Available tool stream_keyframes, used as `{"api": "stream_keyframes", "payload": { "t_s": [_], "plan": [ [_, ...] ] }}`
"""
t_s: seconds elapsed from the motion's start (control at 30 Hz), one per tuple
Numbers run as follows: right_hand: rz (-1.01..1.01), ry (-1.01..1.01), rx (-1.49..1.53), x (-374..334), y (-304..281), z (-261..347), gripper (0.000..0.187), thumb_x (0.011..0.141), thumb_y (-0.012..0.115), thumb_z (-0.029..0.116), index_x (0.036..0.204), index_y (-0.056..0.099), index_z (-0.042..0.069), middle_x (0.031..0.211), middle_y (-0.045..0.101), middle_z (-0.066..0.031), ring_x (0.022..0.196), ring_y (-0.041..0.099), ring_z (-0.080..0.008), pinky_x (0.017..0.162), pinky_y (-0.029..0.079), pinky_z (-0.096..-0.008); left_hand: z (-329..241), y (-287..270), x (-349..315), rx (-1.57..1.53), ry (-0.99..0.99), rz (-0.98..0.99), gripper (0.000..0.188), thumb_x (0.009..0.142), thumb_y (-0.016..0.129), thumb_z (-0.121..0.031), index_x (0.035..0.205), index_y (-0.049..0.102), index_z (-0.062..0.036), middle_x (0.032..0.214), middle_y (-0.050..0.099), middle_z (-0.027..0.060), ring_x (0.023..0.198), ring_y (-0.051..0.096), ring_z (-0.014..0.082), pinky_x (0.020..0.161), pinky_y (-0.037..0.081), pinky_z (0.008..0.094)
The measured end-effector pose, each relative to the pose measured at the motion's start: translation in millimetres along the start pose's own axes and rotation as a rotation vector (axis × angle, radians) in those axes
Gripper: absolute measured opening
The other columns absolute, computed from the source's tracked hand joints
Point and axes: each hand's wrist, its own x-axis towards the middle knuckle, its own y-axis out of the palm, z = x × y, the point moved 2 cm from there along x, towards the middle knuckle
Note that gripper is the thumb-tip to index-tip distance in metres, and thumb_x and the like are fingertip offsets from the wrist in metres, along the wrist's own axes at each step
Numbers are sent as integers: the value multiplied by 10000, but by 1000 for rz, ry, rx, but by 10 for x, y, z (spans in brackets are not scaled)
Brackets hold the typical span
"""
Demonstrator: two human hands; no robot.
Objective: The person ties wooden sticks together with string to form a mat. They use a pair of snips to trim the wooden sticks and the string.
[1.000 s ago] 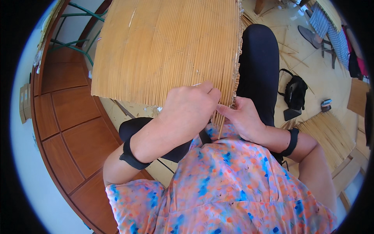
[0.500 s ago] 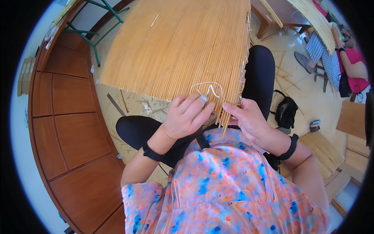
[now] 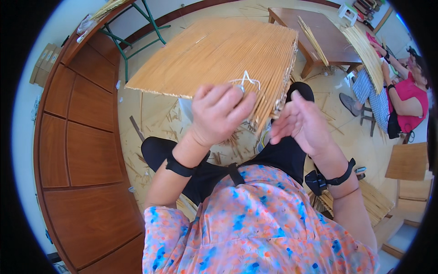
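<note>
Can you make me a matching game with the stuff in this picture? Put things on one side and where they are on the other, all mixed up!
Things:
1. Reed mat
2. White string
3. Brown table
4. Wooden stool

Places:
A. Far behind the mat, with loose reeds lying on it
B. Looped at the mat's near edge, above the left hand
C. At the far right, past the right hand
D. Held up in front of the person, gripped by the left hand

Pairs: 1-D, 2-B, 3-A, 4-C

Two reed mats point(image 3: 219, 55) point(image 3: 367, 52) (one farther), one table point(image 3: 328, 36)
</note>
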Motion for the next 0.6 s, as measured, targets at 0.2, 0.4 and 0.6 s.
{"api": "stream_keyframes", "payload": {
  "t_s": [0.2, 0.4, 0.6],
  "plan": [
    [-290, -905, -784, 146, 0, 693, 305, 976, 484, 206, 865, 631, -37, 805, 672, -110, 749, 631, -125, 725, 496, -241, 522, -228, 451, -34, -109, -18, 196, 669, 707, -163, 850, 634, -151, 778, 568, -13, 712, 558, 180, 630, 372, 320],
    [-266, -1226, -1075, 684, 184, 1240, 220, 888, 619, 158, 1062, 646, 26, 1042, 670, -111, 1027, 610, -201, 896, 446, -290, 1067, -334, 889, -72, -222, 3, 231, 746, 733, -231, 801, 614, -41, 749, 575, 77, 699, 576, 297, 601, 417, 375],
    [-143, -1347, -1282, 1116, 536, 1596, 311, 879, 649, 233, 1131, 609, 57, 1128, 636, -133, 1103, 585, -250, 951, 427, -332, 1352, -435, 1136, -209, -396, 16, 226, 755, 729, -225, 767, 638, -18, 747, 577, 144, 680, 569, 363, 588, 457, 411]
  ]
}}
